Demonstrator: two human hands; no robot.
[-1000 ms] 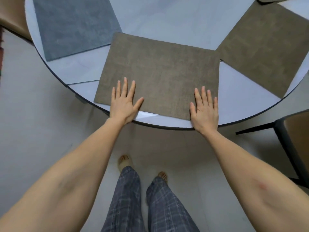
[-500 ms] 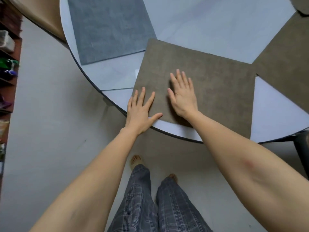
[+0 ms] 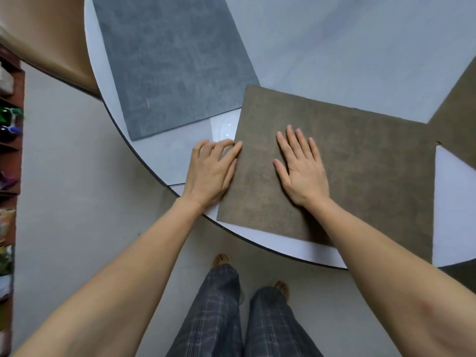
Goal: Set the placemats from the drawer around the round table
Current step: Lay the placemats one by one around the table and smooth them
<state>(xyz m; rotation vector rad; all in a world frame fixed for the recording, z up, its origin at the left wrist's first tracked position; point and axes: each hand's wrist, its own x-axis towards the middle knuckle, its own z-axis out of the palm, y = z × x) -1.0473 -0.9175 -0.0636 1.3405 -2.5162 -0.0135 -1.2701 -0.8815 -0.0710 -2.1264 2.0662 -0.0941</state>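
1. Brown placemat (image 3: 347, 176) is laid at the surface (image 3: 334, 60) near edge; step judged: squaring.
2. Right hand (image 3: 301, 168) is pressed flat on it; left hand (image 3: 211, 171) fingers are curled at its left edge.
3. Next: slight nudge likely needed.

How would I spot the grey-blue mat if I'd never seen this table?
Start at the round white table. Along its left edge, beyond the left hand, lies the grey-blue placemat. It alone is bluish and untouched; the brown placemat beside it lies under the right hand.
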